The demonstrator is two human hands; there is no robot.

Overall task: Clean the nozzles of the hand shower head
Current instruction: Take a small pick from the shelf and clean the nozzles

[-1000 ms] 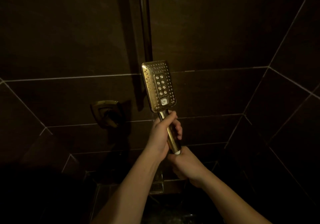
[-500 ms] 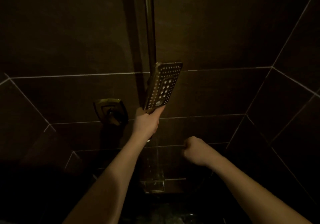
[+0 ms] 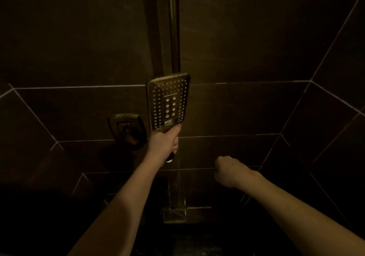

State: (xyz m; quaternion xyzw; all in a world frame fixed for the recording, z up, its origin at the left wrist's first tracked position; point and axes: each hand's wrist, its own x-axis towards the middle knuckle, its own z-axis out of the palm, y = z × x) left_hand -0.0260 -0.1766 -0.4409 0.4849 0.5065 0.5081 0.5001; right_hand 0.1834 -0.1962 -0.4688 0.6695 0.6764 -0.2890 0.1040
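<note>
Two hands visible. Left hand [image 3: 165,142] grips handle of hand shower head [image 3: 167,101], nozzle face toward viewer for inspection, before riser rail [image 3: 174,26]. Right hand [image 3: 230,169] curled, apparently holding nothing.

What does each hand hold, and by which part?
The left hand grips the hand shower head by its handle. The right hand is a fist; whether it holds anything cannot be told.

1. Large dark brown wall tiles [image 3: 246,38] with thin pale grout lines enclose a dim shower corner.
2. A vertical brass-coloured metal riser pipe [image 3: 174,28] runs up the back wall.
3. A square brass-coloured wall fitting [image 3: 127,130] sits left of it.
</note>
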